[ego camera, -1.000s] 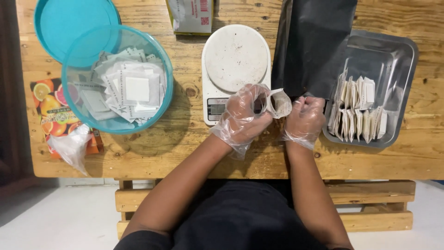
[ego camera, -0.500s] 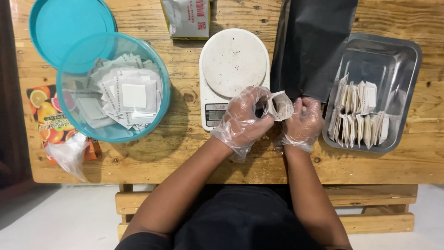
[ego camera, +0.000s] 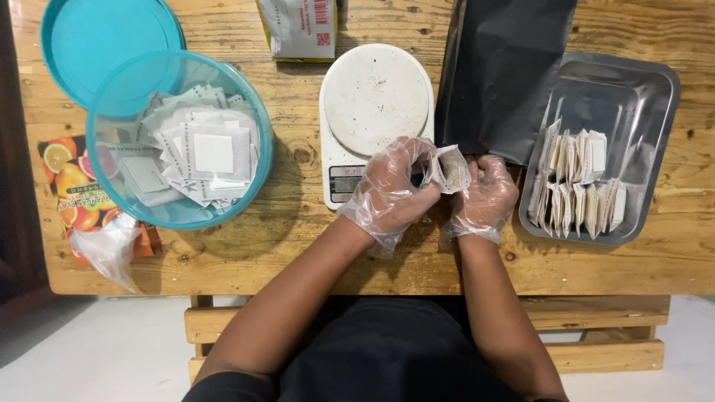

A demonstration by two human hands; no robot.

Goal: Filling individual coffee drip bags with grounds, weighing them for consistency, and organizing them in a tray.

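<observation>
Wooden slatted table (ego camera: 223, 246) seen from the head view, pale floor below. Both hands in thin clear plastic gloves, meeting just in front of a white kitchen scale (ego camera: 376, 112). Left hand (ego camera: 391, 190) curled most of the way closed, pinching one side of a small white sachet (ego camera: 450, 170); right hand (ego camera: 484, 195) also curled in, fingers on the sachet's other side, though hard to tell how firm that grip is. Sachet held up off the table, between the scale and a metal tray (ego camera: 655, 97) with filled sachets stood in rows. Dark foil bag (ego camera: 506, 67) lying flat behind the hands, mouth towards them. Off to the left, a clear teal bowl (ego camera: 261, 149) heaped with flat empty sachets, teal lid (ego camera: 104, 45) tucked under its far edge, plus a fruit-print packet (ego camera: 63, 175) and a crumpled clear plastic bag (ego camera: 108, 249). Another printed packet (ego camera: 302, 26) up at the far edge. Risk-wise, probably: loose slippery gloves plus a tiny sachet, so easy to fumble and spill contents over the scale or table. Could also nudge the tray rows over, sitting so close to the right hand
</observation>
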